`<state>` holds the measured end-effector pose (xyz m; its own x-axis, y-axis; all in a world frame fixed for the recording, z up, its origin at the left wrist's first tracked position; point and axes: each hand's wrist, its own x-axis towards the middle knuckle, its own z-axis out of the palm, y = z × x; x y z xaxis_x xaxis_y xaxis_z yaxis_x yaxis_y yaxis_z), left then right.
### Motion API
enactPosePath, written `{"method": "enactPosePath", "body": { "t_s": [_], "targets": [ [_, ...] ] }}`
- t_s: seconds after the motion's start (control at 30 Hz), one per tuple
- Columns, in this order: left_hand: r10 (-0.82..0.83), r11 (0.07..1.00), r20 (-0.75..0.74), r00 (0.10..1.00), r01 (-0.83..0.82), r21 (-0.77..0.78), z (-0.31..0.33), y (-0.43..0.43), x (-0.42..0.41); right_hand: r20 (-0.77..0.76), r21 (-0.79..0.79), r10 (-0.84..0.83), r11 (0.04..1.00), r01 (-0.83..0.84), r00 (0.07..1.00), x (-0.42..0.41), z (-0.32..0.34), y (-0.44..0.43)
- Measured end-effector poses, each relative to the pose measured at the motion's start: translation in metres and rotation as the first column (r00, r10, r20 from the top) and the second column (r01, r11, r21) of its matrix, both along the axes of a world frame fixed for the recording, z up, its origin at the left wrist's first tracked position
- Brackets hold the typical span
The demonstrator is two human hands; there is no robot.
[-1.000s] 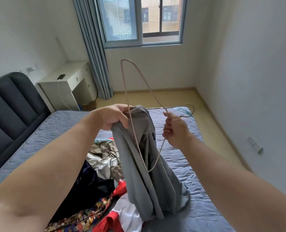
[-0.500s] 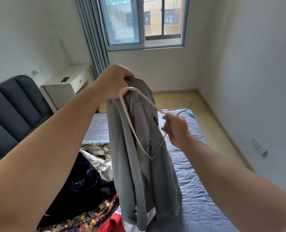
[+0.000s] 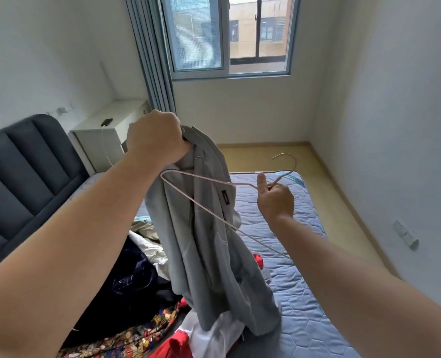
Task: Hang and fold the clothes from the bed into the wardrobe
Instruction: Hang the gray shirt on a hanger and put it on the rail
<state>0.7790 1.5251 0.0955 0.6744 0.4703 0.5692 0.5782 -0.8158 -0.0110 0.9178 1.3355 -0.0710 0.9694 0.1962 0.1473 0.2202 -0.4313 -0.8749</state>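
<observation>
Left hand [image 3: 157,139] has a full-fist grip on the top edge of the grey garment [image 3: 209,254], held up above the bed [image 3: 304,306], its hem touching the clothes pile [image 3: 136,293] on the mattress. Right hand [image 3: 275,200] has a narrow pinch grip on the wire hanger [image 3: 295,161] just below the hook, one finger sticking up. The hanger frame crosses the garment's upper part; cannot tell if it is threaded inside. Dark headboard [image 3: 20,164] at left.

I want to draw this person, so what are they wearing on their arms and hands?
Nothing that shows. The left hand and right hand have no gloves; no watch or bracelet is on either wrist. The left forearm and right forearm are bare to the picture's edge, so no sleeve shows.
</observation>
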Motion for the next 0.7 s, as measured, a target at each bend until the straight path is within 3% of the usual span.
{"method": "enactPosePath", "body": {
  "t_s": [0.13, 0.33, 0.47, 0.7],
  "targets": [
    [0.1, 0.975, -0.16, 0.982, -0.065, 0.212, -0.004, 0.003, -0.008, -0.016, 0.003, -0.018, 1.0, 0.018, 1.0, -0.002, 0.002, 0.006],
    [0.129, 0.976, -0.183, 0.975, -0.092, 0.197, -0.019, 0.016, -0.013, 0.005, -0.07, -0.043, 0.997, 0.043, 0.999, -0.003, 0.001, 0.0],
    [0.115, 0.993, -0.191, 0.975, -0.106, 0.058, -0.028, 0.012, -0.005, 0.016, -0.133, 0.042, 0.99, -0.039, 0.999, -0.012, 0.003, 0.008],
    [-0.151, 0.959, -0.249, 0.957, 0.081, -0.271, -0.061, -0.041, 0.011, -0.021, -0.068, 0.245, 0.967, -0.246, 0.969, -0.034, 0.011, 0.034]
  ]
}}
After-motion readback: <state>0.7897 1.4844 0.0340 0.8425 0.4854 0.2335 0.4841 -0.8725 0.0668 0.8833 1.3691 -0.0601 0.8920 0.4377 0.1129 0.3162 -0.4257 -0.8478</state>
